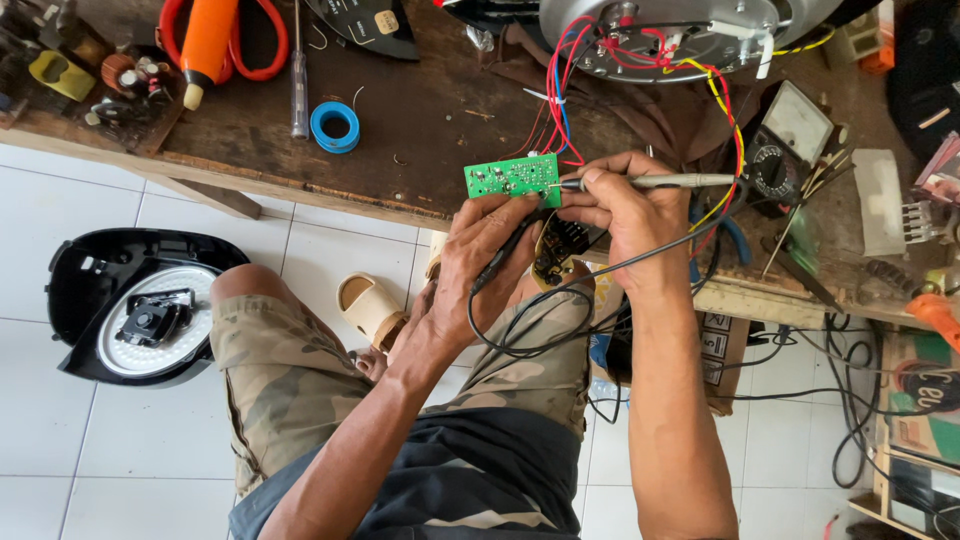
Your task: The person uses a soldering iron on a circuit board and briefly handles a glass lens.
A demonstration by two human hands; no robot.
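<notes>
I see a worn wooden tabletop (420,130) bearing blue tape roll (334,126), screwdriver (298,80), multimeter (790,145); floor (60,220) carries black lid (135,305).

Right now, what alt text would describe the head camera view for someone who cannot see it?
A seated person's left hand holds a small green circuit board at a wooden workbench's edge while the right hand presses a slim metal-tipped tool to it. Red, blue and yellow wires run up to a round metal appliance base.

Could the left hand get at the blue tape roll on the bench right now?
Probably not freely: the left hand is holding the green circuit board. The blue tape roll lies in the open on the bench, with nothing between, so only the occupied hand stands in the way.
</notes>
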